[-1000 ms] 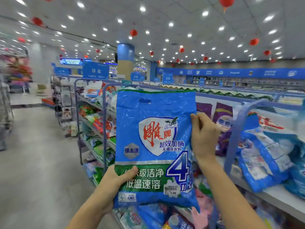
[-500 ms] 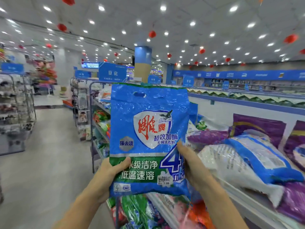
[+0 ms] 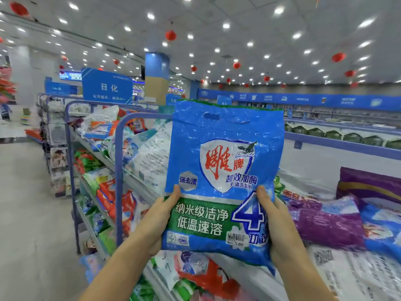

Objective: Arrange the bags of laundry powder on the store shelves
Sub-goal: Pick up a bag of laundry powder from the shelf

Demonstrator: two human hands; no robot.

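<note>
Here's the blue bag of laundry powder (image 3: 223, 170), held upright in the air with its label facing the camera, above the front edge of the top shelf (image 3: 245, 276) and touching nothing but the hands. The left hand (image 3: 158, 220) grasps its lower left edge, thumb laid across the front; the right hand (image 3: 275, 224) grasps the lower right edge the same way, thumb up beside the big 4, and the fingers of both are behind the bag, out of sight. This looks like the carry-and-place step: bag in hand, spot not yet taken. To the right a purple bag (image 3: 325, 222) lies flat on the shelf with a white printed bag (image 3: 358, 276) just in front of it, and more bags are heaped beyond the blue rail (image 3: 118, 170) on the left. The next move, I'd say, calls for finding a gap in that jumble, lowering the bag base first and standing it label out; the powder will likely slump, so it wants a neighbour or the back panel to lean on
</note>
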